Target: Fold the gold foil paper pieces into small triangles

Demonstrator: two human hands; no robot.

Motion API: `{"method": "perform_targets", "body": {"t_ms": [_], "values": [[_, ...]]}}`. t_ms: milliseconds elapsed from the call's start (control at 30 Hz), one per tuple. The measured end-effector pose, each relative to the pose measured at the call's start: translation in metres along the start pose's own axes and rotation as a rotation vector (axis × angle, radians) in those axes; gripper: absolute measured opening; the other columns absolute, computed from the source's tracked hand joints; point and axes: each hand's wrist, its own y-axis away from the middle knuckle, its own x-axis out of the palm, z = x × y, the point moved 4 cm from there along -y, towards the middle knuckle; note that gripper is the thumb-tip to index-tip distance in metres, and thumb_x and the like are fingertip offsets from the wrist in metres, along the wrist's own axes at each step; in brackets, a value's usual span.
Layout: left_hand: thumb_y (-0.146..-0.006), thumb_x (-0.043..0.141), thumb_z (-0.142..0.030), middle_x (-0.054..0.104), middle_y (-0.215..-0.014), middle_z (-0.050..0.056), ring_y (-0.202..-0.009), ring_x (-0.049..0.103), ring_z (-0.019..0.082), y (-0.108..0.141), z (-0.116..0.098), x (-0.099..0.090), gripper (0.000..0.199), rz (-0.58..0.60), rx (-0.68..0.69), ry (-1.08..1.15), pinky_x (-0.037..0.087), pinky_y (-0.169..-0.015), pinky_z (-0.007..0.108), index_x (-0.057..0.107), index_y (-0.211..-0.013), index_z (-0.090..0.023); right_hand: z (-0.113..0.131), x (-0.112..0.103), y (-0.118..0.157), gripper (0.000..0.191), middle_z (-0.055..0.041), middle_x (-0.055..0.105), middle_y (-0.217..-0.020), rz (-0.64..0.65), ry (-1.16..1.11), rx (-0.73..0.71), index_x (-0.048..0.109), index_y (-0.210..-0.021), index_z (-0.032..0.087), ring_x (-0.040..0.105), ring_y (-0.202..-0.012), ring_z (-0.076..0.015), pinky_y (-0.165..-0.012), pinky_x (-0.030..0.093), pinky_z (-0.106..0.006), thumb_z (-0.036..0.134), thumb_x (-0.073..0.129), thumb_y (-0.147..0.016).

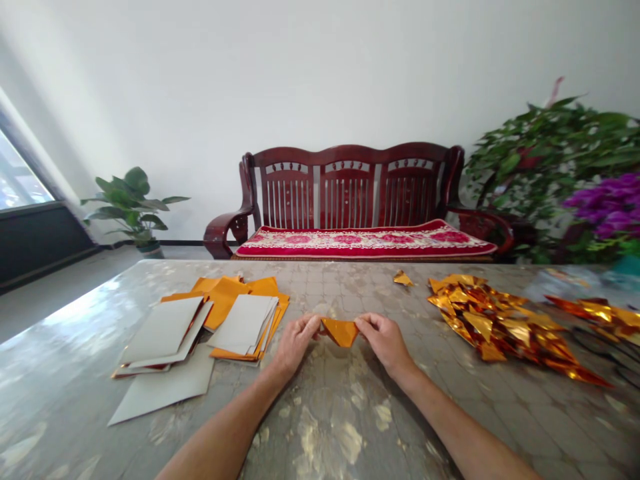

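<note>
Between my two hands is a folded piece of gold foil paper [341,333], wide at the top and narrower below. My left hand [299,339] pinches its left corner, and my right hand [383,337] pinches the right corner. Left of my hands lie stacks of paper sheets, some grey-white side up [245,325] and some orange-gold [220,293]. Over on the right is a heap of shiny folded gold paper pieces [490,320]. One small folded gold piece [403,278] sits apart from the heap, beyond my right hand.
The patterned table [320,413] lies under everything. More gold pieces [600,312], dark cords [607,353] and clear plastic [560,283] are at the far right. Behind the table stand a dark red wooden bench [350,193], a potted plant [135,207] and purple flowers [607,203].
</note>
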Motion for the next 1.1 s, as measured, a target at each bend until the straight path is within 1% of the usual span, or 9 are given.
{"method": "perform_targets", "body": {"t_ms": [133, 233, 333, 433, 600, 733, 900, 1000, 1100], "values": [[-0.089, 0.052, -0.034, 0.076, -0.092, 0.003, -0.085, 0.07, 0.018, -0.001, 0.004, 0.006, 0.027, -0.029, -0.024, -0.012, 0.056, -0.076, 0.028, 0.074, -0.099, -0.021, 0.0, 0.003, 0.001, 0.032, -0.0007, 0.064, -0.058, -0.007, 0.003, -0.015, 0.068, -0.065, 0.017, 0.055, -0.055, -0.0162, -0.052, 0.041, -0.025, 0.046, 0.059, -0.076], [-0.088, 0.054, -0.034, 0.075, -0.1, 0.004, -0.091, 0.069, 0.018, 0.001, 0.008, 0.003, 0.027, -0.179, -0.017, -0.057, 0.055, -0.081, 0.03, 0.07, -0.105, -0.021, 0.001, 0.003, 0.002, 0.032, -0.0014, 0.065, -0.061, -0.047, -0.004, -0.033, 0.068, -0.067, 0.017, 0.057, -0.058, -0.0173, -0.055, 0.043, -0.026, 0.046, 0.059, -0.078], [-0.082, 0.063, -0.034, 0.074, -0.093, 0.004, -0.081, 0.069, 0.016, 0.005, 0.01, 0.004, 0.031, -0.274, -0.023, 0.012, 0.055, -0.076, 0.028, 0.064, -0.109, -0.018, 0.002, 0.0, 0.003, 0.033, -0.0036, 0.069, -0.068, -0.113, -0.013, -0.056, 0.069, -0.073, 0.017, 0.062, -0.066, -0.0201, -0.063, 0.047, -0.028, 0.048, 0.058, -0.08], [-0.079, 0.067, -0.029, 0.073, -0.084, 0.002, -0.073, 0.069, 0.015, 0.009, 0.011, 0.011, 0.04, -0.251, -0.06, 0.155, 0.054, -0.069, 0.026, 0.056, -0.115, -0.018, 0.004, 0.0, 0.005, 0.032, -0.0048, 0.071, -0.073, -0.144, -0.01, -0.075, 0.07, -0.076, 0.018, 0.065, -0.07, -0.0216, -0.068, 0.05, -0.03, 0.047, 0.059, -0.081], [-0.078, 0.066, -0.022, 0.073, -0.086, 0.002, -0.079, 0.07, 0.015, 0.012, 0.008, 0.019, 0.045, -0.27, -0.082, 0.249, 0.054, -0.076, 0.028, 0.051, -0.12, -0.018, 0.01, 0.004, 0.009, 0.022, -0.004, 0.072, -0.075, -0.132, 0.051, -0.191, 0.07, -0.076, 0.02, 0.066, -0.072, -0.0205, -0.068, 0.05, -0.029, 0.038, 0.06, -0.083], [-0.077, 0.065, -0.022, 0.071, -0.08, 0.0, -0.073, 0.067, 0.014, 0.012, 0.005, 0.015, 0.042, -0.301, -0.05, 0.205, 0.052, -0.072, 0.026, 0.054, -0.118, -0.018, 0.014, 0.005, 0.012, 0.014, -0.0021, 0.07, -0.075, -0.124, 0.145, -0.359, 0.07, -0.078, 0.022, 0.064, -0.073, -0.0184, -0.07, 0.049, -0.028, 0.03, 0.062, -0.086], [-0.075, 0.068, -0.024, 0.07, -0.079, -0.001, -0.072, 0.067, 0.014, 0.013, 0.005, 0.013, 0.029, -0.301, -0.038, 0.26, 0.05, -0.069, 0.025, 0.056, -0.101, -0.019, 0.025, 0.001, 0.019, 0.008, -0.002, 0.07, -0.08, -0.149, 0.253, -0.607, 0.07, -0.088, 0.023, 0.063, -0.078, -0.0175, -0.075, 0.047, -0.029, 0.025, 0.063, -0.09], [-0.076, 0.069, -0.023, 0.069, -0.078, -0.001, -0.071, 0.065, 0.013, 0.013, 0.007, 0.013, 0.038, -0.269, -0.021, 0.316, 0.048, -0.067, 0.023, 0.054, -0.111, -0.018, 0.029, 0.0, 0.022, 0.007, -0.002, 0.07, -0.081, -0.143, 0.302, -0.675, 0.069, -0.091, 0.023, 0.062, -0.078, -0.0175, -0.075, 0.046, -0.029, 0.023, 0.063, -0.091], [-0.075, 0.07, -0.021, 0.063, -0.068, -0.005, -0.062, 0.058, 0.01, 0.013, 0.008, 0.011, 0.053, -0.258, 0.0, 0.312, 0.043, -0.061, 0.02, 0.052, -0.125, -0.018, 0.027, 0.001, 0.022, 0.007, -0.0018, 0.068, -0.08, -0.105, 0.301, -0.645, 0.069, -0.089, 0.023, 0.062, -0.079, -0.0176, -0.075, 0.045, -0.029, 0.024, 0.062, -0.091]]}}
